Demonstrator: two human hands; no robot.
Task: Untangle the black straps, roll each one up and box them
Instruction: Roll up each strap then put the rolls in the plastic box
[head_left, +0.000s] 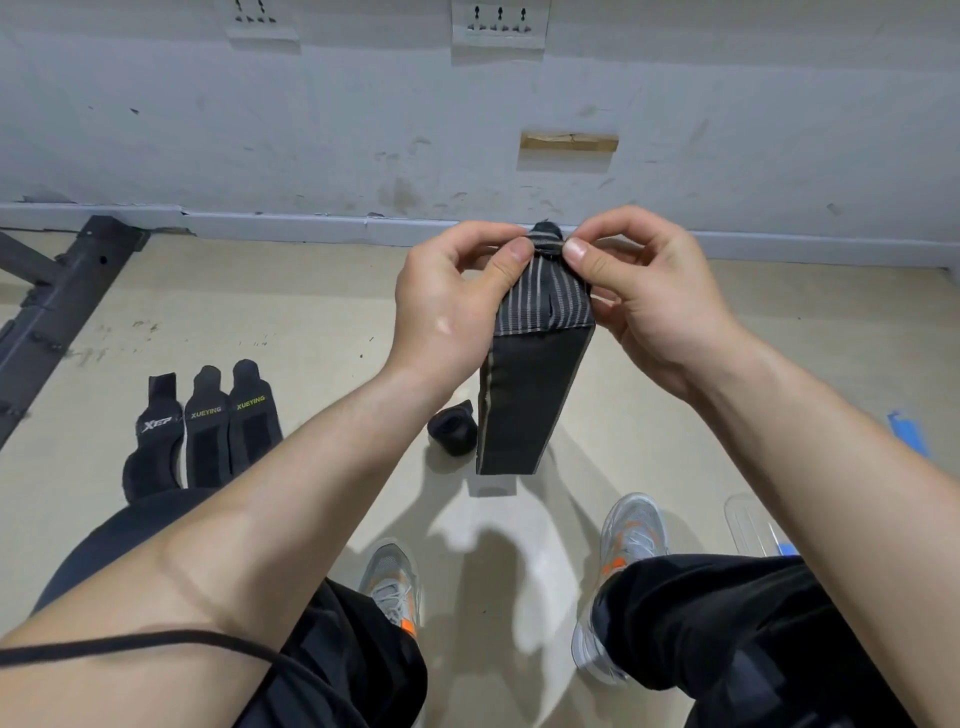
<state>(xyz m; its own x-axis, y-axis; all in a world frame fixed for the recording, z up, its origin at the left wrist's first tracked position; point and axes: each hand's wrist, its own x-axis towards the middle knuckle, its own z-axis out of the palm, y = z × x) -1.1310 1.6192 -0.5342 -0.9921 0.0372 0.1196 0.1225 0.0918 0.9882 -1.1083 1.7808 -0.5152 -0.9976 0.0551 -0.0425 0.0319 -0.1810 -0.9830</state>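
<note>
A black strap (524, 395) with a grey striped section hangs in mid-air in front of me. My left hand (452, 306) and my right hand (649, 301) both pinch its top end, thumbs facing each other. The free end dangles above the floor. One rolled-up black strap (453, 428) lies on the floor just behind the hanging one. Three flat black straps (208, 431) lie side by side on the floor to the left, with printed labels. A clear plastic box (753, 525) shows partly at the right, behind my right forearm.
A grey wall and skirting run across the back. A black metal frame (57, 306) crosses the floor at the far left. My two shoes (631, 535) stand below the strap. A blue object (906, 431) lies at the right edge.
</note>
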